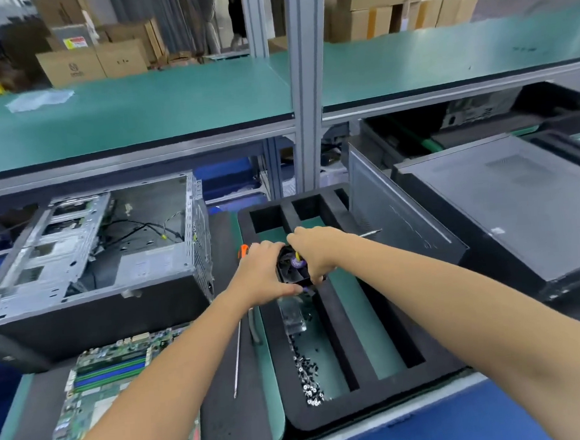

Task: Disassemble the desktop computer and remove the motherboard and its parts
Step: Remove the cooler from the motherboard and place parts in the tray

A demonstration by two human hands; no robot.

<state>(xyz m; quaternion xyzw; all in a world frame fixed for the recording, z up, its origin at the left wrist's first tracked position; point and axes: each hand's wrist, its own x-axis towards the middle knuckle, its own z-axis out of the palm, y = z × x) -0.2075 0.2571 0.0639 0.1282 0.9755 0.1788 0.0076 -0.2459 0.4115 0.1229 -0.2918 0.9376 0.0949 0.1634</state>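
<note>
Head view: your left hand (263, 271) and right hand (313, 252) both grip a black fan (290, 269) above the foam tray (350, 322). The motherboard (114, 380) lies beside your left forearm, in front of the opened case (112, 246). 1 screwdriver (237, 359) rests just left of the tray.

Upper green shelf (170, 104) spanned the width, carried on a grey aluminium post (308, 81). Clear plastic bag (38, 100) lay on the shelf at left. Cardboard boxes (92, 63) stood stacked behind the shelf, more cardboard boxes (401, 9) at right. Blue bin (225, 178) sat beyond the surface, under the shelf. Blue floor area (450, 425) visible at lower right.
</note>
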